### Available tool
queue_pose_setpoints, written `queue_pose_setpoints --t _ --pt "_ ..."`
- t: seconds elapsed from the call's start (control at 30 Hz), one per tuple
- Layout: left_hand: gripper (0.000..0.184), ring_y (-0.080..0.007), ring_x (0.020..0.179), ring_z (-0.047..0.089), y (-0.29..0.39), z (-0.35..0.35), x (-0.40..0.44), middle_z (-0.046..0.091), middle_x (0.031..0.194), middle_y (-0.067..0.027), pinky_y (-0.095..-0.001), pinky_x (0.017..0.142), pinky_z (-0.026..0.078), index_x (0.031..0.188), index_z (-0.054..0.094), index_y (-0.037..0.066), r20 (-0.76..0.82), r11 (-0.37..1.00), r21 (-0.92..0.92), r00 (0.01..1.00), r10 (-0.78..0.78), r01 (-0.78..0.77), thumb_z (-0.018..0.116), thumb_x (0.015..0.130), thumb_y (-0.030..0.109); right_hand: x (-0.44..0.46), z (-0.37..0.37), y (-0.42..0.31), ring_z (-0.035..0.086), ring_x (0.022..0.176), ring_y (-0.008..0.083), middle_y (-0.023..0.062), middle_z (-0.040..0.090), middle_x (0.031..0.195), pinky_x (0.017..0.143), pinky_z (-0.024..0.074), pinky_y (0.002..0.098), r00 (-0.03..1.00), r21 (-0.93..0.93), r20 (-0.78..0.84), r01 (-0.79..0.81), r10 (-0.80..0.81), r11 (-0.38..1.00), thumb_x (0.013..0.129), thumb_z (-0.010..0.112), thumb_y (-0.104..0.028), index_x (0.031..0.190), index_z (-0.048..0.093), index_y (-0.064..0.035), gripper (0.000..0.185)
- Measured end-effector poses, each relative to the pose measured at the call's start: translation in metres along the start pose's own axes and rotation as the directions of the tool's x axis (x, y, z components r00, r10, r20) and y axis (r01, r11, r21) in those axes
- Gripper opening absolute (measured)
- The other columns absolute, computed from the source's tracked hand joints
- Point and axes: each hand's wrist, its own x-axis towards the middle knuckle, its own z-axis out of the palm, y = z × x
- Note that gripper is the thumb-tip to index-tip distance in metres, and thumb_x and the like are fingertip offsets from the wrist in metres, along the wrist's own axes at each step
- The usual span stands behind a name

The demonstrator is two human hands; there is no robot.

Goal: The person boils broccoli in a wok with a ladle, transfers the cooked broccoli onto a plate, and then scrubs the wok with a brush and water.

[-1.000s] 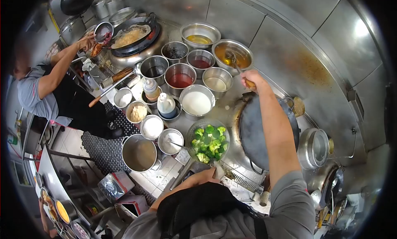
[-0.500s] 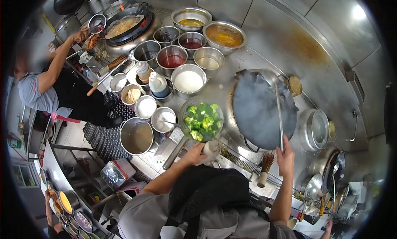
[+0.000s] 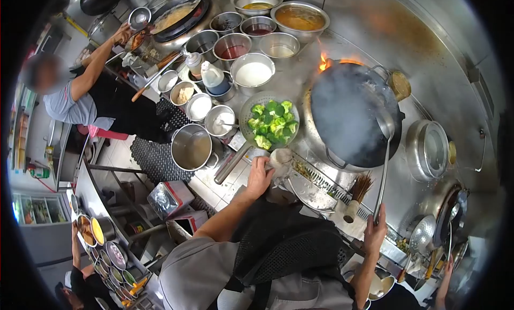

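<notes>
Right grip [image 3: 375, 234] wrapped round the end of the ladle [image 3: 386, 125], handle running up and away from the person; the ladle's head lies over the right side of the wok [image 3: 348, 114], contact with the metal not clear through the smoke. Left grip [image 3: 259, 177] just beside the strainer handle, fingers against a cloth [image 3: 281, 161]; whether they clasp it or only rest there, cannot tell. Change: a second ago the ladle dips in the bowl of amber liquid [image 3: 301, 16]; now it is across at the wok, and flame [image 3: 324, 62] licks up at the far left rim, absent from the earlier views. Reading: the wok is probably very hot, and work seems centred there rather than at the bowls. Farther out, ahead of the left grip and well apart from the right, broccoli [image 3: 274, 122] sits in a perforated strainer [image 3: 247, 123], left of the wok. Brush [image 3: 361, 188] stands between wok and right grip, nearer the person. Beyond, pails and bowls crowd the steel table [image 3: 309, 51]; at far left a co-worker [image 3: 67, 102] holds another ladle [image 3: 140, 18] near a second wok [image 3: 179, 23]
</notes>
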Motion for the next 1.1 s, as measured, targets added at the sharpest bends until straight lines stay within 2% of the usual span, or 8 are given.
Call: queue_pose_setpoints --t 0.07,0.13,0.17,0.33,0.47,0.53,0.87,1.1 --pt "0.044 -0.0432 0.108 0.056 -0.008 0.004 -0.002 0.053 0.117 -0.0216 -0.0477 0.092 0.047 0.12 0.052 0.002 0.02 0.992 -0.089 0.996 -0.082 0.084 0.075 0.083 0.004 0.007 0.022 -0.021 0.045 0.054 0.0066 -0.0001 0.051 0.07 0.048 0.0387 0.0266 0.999 0.116 0.026 0.017 -0.02 0.993 0.102 0.058 -0.005 0.158 0.039 -0.0098 0.059" --pt "0.042 -0.0425 0.108 0.056 -0.013 0.001 0.001 0.053 0.117 -0.021 -0.047 0.092 0.048 0.119 0.053 0.002 0.05 0.996 -0.083 0.998 0.042 -0.038 0.075 0.084 0.005 0.022 0.049 -0.057 0.045 0.052 0.0058 -0.0025 0.05 0.071 0.044 0.0382 0.0258 0.992 0.544 0.119 -0.034 -0.037 0.838 0.104 0.056 -0.009 0.159 0.036 -0.007 0.058" --pt "0.04 -0.0419 0.108 0.057 -0.016 -0.002 0.004 0.054 0.117 -0.0204 -0.0463 0.092 0.049 0.119 0.054 0.003 0.085 0.983 -0.081 0.981 0.173 -0.167 0.074 0.085 0.005 0.035 0.06 -0.076 0.046 0.051 0.0059 -0.0011 0.051 0.074 0.044 0.039 0.024 0.985 0.58 0.153 -0.025 -0.079 0.814 0.105 0.056 -0.012 0.159 0.035 -0.0058 0.058" --pt "0.038 -0.041 0.112 0.057 -0.023 -0.015 0.015 0.054 0.118 -0.0194 -0.0455 0.097 0.049 0.12 0.056 0.003 0.151 0.972 -0.101 0.962 0.227 -0.213 0.074 0.087 0.009 0.104 0.126 -0.178 0.049 0.047 0.0097 0.0035 0.056 0.073 0.042 0.0405 0.024 0.93 0.756 0.282 -0.064 -0.237 0.651 0.105 0.058 -0.014 0.158 0.034 -0.0028 0.06" --pt "0.043 -0.041 0.112 0.057 -0.026 -0.032 0.015 0.053 0.121 -0.0192 -0.0459 0.095 0.05 0.125 0.056 0.004 0.235 0.965 -0.176 0.944 0.232 -0.193 0.074 0.087 0.009 0.154 0.161 -0.263 0.052 0.047 0.0115 0.0043 0.057 0.072 0.041 0.0417 0.0265 0.902 0.721 0.362 -0.111 -0.236 0.684 0.104 0.058 -0.015 0.157 0.034 -0.0019 0.06" --pt "0.044 -0.0416 0.114 0.056 -0.023 -0.045 0.016 0.052 0.125 -0.0194 -0.0452 0.096 0.05 0.129 0.055 0.005 0.343 0.955 -0.294 0.93 0.136 -0.031 0.073 0.089 0.008 0.178 0.177 -0.293 0.054 0.049 0.0118 0.0034 0.058 0.073 0.041 0.0416 0.0281 0.853 0.655 0.463 -0.148 -0.239 0.741 0.103 0.061 -0.018 0.156 0.037 -0.0011 0.06" --pt "0.053 -0.0389 0.124 0.053 0.006 -0.104 0.049 0.048 0.133 -0.0182 -0.0412 0.104 0.047 0.133 0.053 0.005 0.283 0.902 -0.4 0.914 0.291 -0.163 0.071 0.085 -0.006 0.248 0.2 -0.376 0.056 0.049 0.0143 0.0044 0.058 0.07 0.041 0.0427 0.03 0.785 0.44 0.599 -0.156 -0.159 0.884 0.098 0.063 -0.014 0.15 0.038 0.0055 0.061" --pt "0.052 -0.0356 0.124 0.054 0.031 -0.132 0.068 0.051 0.131 -0.0167 -0.0386 0.104 0.047 0.133 0.054 0.005 0.222 0.831 -0.525 0.914 0.34 -0.181 0.071 0.086 -0.007 0.273 0.192 -0.409 0.055 0.05 0.0138 0.0103 0.059 0.074 0.04 0.0433 0.0308 0.71 0.447 0.701 -0.366 -0.066 0.816 0.098 0.063 -0.014 0.101 0.052 -0.0033 0.015"
